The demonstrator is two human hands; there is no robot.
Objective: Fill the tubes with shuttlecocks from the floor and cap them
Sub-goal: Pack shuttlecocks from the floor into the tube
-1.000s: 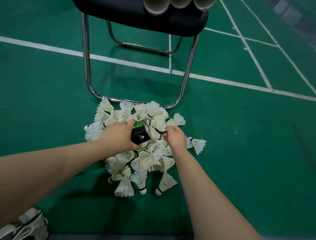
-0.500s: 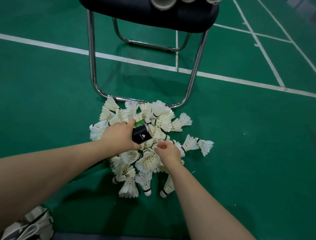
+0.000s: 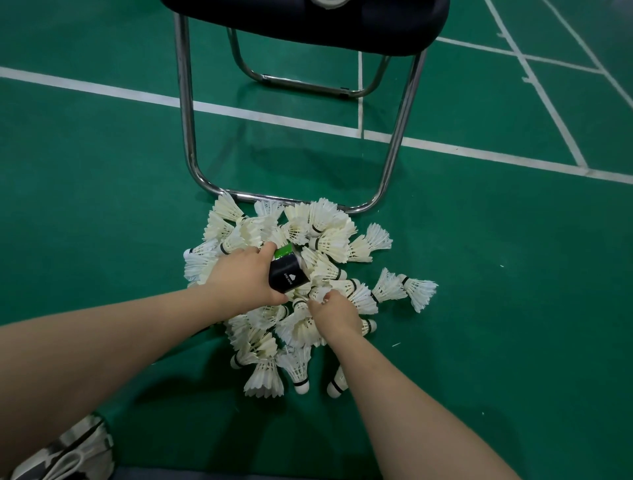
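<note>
A heap of white feather shuttlecocks (image 3: 322, 236) lies on the green court floor. My left hand (image 3: 245, 274) is wrapped around a black tube (image 3: 286, 274) with a green band, held over the heap with its mouth pointing away from me. My right hand (image 3: 337, 315) is closed on a shuttlecock (image 3: 318, 294) just below the tube's near end; only some of its feathers show between my fingers. At the top edge the end of another tube (image 3: 330, 2) lies on the chair seat.
A chair with a dark seat (image 3: 308, 24) and chrome legs (image 3: 186, 120) stands right behind the heap; its floor rail touches the far shuttlecocks. White court lines (image 3: 102, 89) cross the floor. A black-and-white shoe (image 3: 65, 455) sits at the bottom left.
My right hand has moved left and toward me across the heap and closed on a shuttlecock by the tube. My left hand has kept the tube in place.
</note>
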